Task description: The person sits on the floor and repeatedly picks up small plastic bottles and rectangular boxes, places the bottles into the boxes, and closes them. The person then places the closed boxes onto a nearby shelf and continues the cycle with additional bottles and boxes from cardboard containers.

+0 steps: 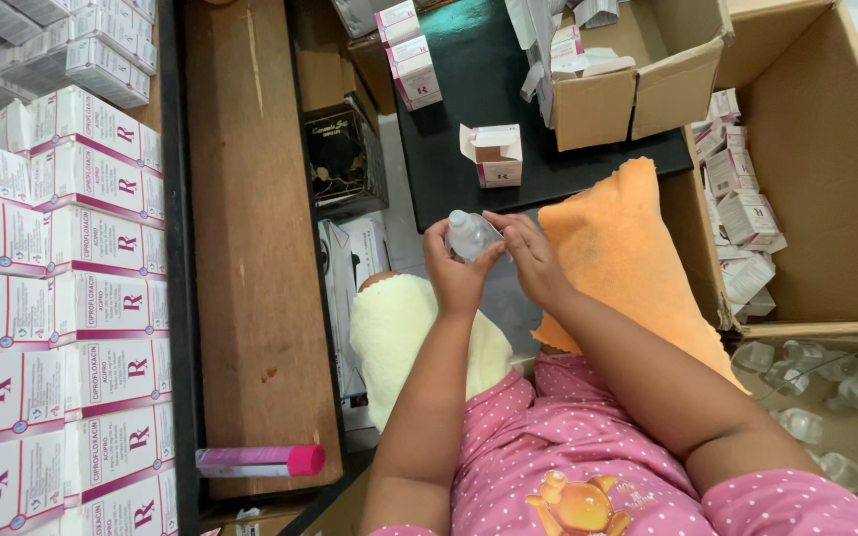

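dark table (pixel 469 69) bears small open carton (pixel 494 154)

One clear plastic bottle (pixel 470 235) sits between two hands at frame centre. Two cloths lie below: one orange cloth (pixel 628 263), one pale yellow cloth (pixel 404 337). One pink marker (pixel 260 460) lies lower left; one open small carton (pixel 494 155) stands upper centre.

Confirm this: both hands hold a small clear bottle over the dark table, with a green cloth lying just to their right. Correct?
Not quite. The head view shows the cloth is orange, not green. The rest stands: the left hand and right hand hold the small clear bottle over the dark table.
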